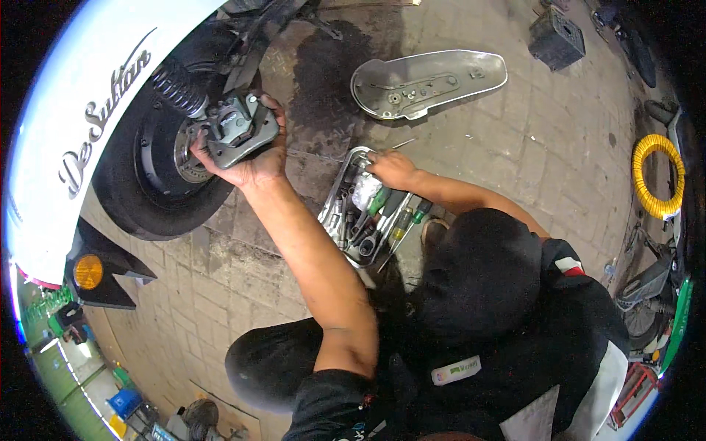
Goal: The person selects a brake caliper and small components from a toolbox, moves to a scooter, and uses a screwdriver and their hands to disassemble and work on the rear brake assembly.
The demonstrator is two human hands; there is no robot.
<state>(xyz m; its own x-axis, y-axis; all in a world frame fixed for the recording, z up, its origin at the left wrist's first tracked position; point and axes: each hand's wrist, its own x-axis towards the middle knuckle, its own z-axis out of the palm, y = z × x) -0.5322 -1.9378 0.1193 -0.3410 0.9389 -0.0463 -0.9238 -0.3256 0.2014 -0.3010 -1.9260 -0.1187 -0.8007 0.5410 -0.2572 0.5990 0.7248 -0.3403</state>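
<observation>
My left hand (pixel 261 158) is wrapped round a grey metal brake caliper (pixel 237 128) on its bracket. It holds the caliper up beside the brake disc (pixel 193 158) and the black scooter wheel (pixel 140 162). Just above is the shock absorber's coil spring (pixel 179 88). Over the far end of a metal tool tray (pixel 327 207), my right hand (pixel 393 169) has its fingers bent and closed; what they grip is hidden. A thin metal rod (pixel 404 142) shows just past them. Sockets, a ratchet (pixel 366 244), a crumpled white bag (pixel 365 192) and several screwdrivers (pixel 401 222) lie in the tray.
An upturned silver cover (pixel 434 84) with small bolts in it lies on the paving beyond the tray. A white scooter body panel (pixel 88 81) overhangs the left side. A dark box (pixel 557 38) stands far right, near a coiled yellow hose (pixel 638 176).
</observation>
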